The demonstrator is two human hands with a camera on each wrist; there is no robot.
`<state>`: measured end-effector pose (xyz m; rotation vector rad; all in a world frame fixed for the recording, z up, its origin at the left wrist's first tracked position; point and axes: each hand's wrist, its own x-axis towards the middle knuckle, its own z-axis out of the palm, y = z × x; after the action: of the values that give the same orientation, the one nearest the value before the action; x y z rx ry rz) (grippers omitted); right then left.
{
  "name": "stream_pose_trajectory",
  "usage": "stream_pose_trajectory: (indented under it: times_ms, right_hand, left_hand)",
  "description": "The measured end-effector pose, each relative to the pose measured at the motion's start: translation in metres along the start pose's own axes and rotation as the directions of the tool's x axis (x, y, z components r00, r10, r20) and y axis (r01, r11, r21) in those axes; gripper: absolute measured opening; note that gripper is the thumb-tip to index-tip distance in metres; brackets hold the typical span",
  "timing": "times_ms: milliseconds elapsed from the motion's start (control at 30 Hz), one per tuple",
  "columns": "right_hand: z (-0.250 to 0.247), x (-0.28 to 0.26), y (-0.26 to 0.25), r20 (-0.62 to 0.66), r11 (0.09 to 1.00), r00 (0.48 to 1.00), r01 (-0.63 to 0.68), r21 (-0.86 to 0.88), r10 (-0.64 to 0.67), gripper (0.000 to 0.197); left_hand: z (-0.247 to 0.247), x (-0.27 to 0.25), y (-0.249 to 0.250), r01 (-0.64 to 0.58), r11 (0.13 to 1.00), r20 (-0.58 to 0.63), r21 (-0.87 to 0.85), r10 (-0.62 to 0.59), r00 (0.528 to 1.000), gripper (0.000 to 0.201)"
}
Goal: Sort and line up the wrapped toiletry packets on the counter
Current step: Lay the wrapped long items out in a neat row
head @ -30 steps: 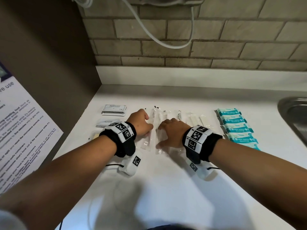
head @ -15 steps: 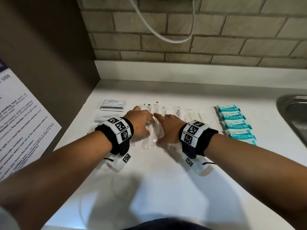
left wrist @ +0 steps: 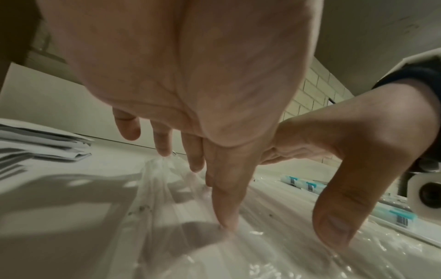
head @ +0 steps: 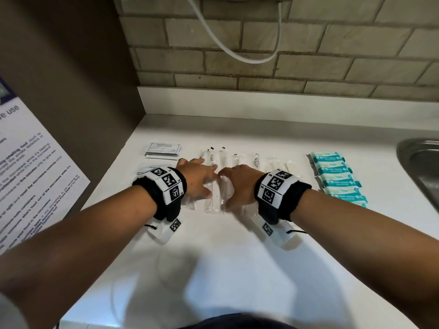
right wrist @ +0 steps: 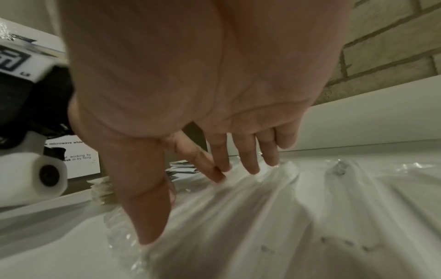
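Left hand [head: 197, 179] and right hand [head: 237, 184] palm-down side by side at mid-counter [head: 237, 269], fingers [left wrist: 224, 203] straight, slightly spread, tips pressing clear-wrapped packets [head: 215, 198], gripping nothing. Teal wipe packs [head: 337, 176] toward right edge; white sachets [head: 162, 150] near left wall.
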<state>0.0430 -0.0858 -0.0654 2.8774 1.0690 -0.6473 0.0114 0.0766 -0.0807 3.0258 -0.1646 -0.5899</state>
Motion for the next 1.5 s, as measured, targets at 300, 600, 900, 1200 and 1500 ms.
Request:
stream_pose_trajectory:
  times_ms: [300, 600, 900, 1200, 1500]
  right_hand:
    - [-0.006, 0.016, -0.014, -0.08, 0.985, 0.993, 0.077, -0.155, -0.09, 0.09]
    - [0.007, 0.034, -0.021, 0.011, 0.975, 0.998, 0.07, -0.209, -0.069, 0.076]
    - [0.006, 0.033, -0.03, -0.017, 0.982, 0.997, 0.073, -0.177, -0.077, 0.077]
    - [0.011, 0.033, -0.032, -0.025, 0.989, 0.999, 0.041, -0.145, -0.045, 0.076]
    - [0.009, 0.029, -0.036, -0.014, 0.992, 1.0, 0.017, -0.128, -0.019, 0.07]
  left_hand:
    - [-0.01, -0.007, -0.025, 0.1, 0.995, -0.083, 0.006, -0.099, 0.992, 0.07]
    - [0.005, -0.014, -0.035, 0.091, 0.991, -0.05, 0.101, -0.086, 0.995, 0.065]
    - [0.002, -0.009, -0.038, 0.147, 0.985, -0.034, 0.085, -0.145, 0.989, 0.074]
    - [-0.001, -0.013, -0.036, 0.141, 0.987, -0.045, 0.077, -0.138, 0.989, 0.073]
    - [-0.002, -0.014, -0.037, 0.143, 0.988, -0.036, 0.057, -0.141, 0.989, 0.074]
